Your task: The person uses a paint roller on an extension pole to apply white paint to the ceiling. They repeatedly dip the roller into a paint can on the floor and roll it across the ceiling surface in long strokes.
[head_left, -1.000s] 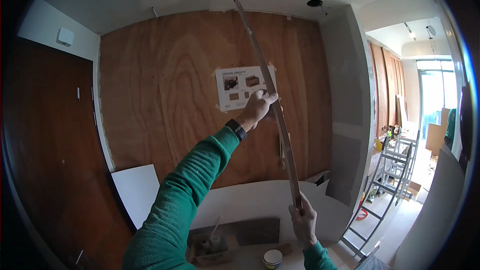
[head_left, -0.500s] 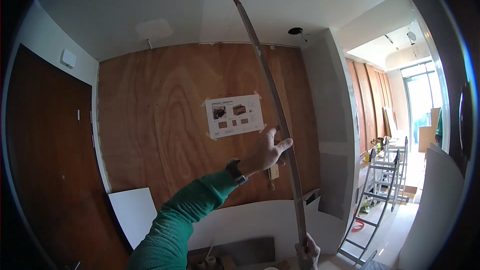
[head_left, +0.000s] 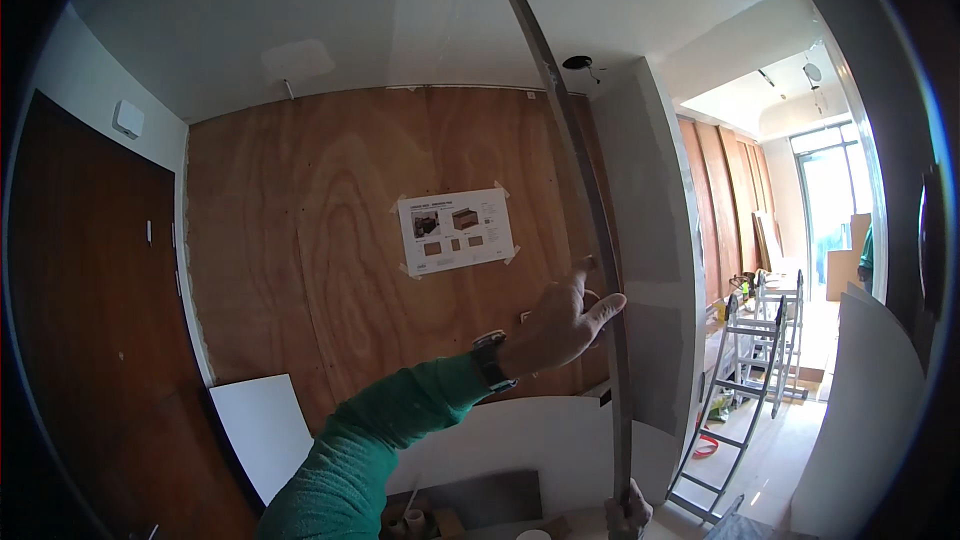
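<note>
A long grey extension pole (head_left: pixel 575 130) rises from the lower right to the ceiling and leaves the view at the top edge. My left hand (head_left: pixel 565 325), with a green sleeve and a wristwatch (head_left: pixel 493 360), is loosely around the pole at mid-height. Its thumb crosses the front of the pole and the index finger points upward. Low down, my right hand (head_left: pixel 628 515) is wrapped round the pole's bottom end. The roller head is out of view above.
A printed sheet (head_left: pixel 456 230) is taped to the plywood wall (head_left: pixel 340 170). To the left is a dark wooden door (head_left: pixel 95 270); a white panel (head_left: pixel 262 430) leans nearby. Wires hang from a ceiling hole (head_left: pixel 578 62). An aluminium stepladder (head_left: pixel 735 410) stands at the right, beside a curved white sheet (head_left: pixel 850 420).
The pole has shifted right, and its small paint roller has passed out of the top of the view. Both hands have moved slightly right and down in the picture, still at the pole.
</note>
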Tool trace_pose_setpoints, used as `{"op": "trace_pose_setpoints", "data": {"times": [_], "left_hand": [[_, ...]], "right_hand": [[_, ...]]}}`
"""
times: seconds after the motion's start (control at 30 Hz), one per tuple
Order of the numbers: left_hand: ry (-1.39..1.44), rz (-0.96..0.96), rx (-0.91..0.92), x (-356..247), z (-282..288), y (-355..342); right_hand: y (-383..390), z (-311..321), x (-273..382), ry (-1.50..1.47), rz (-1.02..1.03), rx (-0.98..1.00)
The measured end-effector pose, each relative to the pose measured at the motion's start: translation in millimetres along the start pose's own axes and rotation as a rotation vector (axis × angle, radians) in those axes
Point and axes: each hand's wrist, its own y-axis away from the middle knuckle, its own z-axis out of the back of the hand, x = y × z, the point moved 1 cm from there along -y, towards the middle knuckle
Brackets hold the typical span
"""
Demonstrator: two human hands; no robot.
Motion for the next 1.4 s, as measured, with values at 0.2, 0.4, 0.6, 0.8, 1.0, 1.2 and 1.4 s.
{"op": "trace_pose_setpoints", "data": {"times": [0.2,0.4,0.6,0.8,1.0,1.2,1.4], "left_hand": [[0.05,-0.078,-0.001,2.8,-15.0,-12.7],[0.162,-0.04,-0.016,20.9,-15.0,-30.2],[0.307,0.02,-0.1,59.9,2.5,-49.1],[0.293,0.101,-0.202,127.9,29.3,-67.1],[0.354,0.139,-0.154,197.7,21.3,-69.3],[0.513,0.06,-0.297,277.0,41.5,-112.9],[0.588,0.215,-0.309,319.7,91.8,-162.0]], "right_hand": [[1.1,23.2,-12.2,0.125,0.014,0.0],[-13.8,23.1,-11.0,0.082,-0.111,-0.035],[-36.4,2.4,-1.2,0.194,0.002,-0.009],[-80.2,-36.6,3.3,0.315,-0.193,0.114],[-132.8,-90.1,-5.4,0.285,-0.192,0.148],[-198.6,-153.1,-26.4,0.286,0.001,0.164],[-264.2,-197.5,-42.8,0.306,-0.115,0.243]]}}
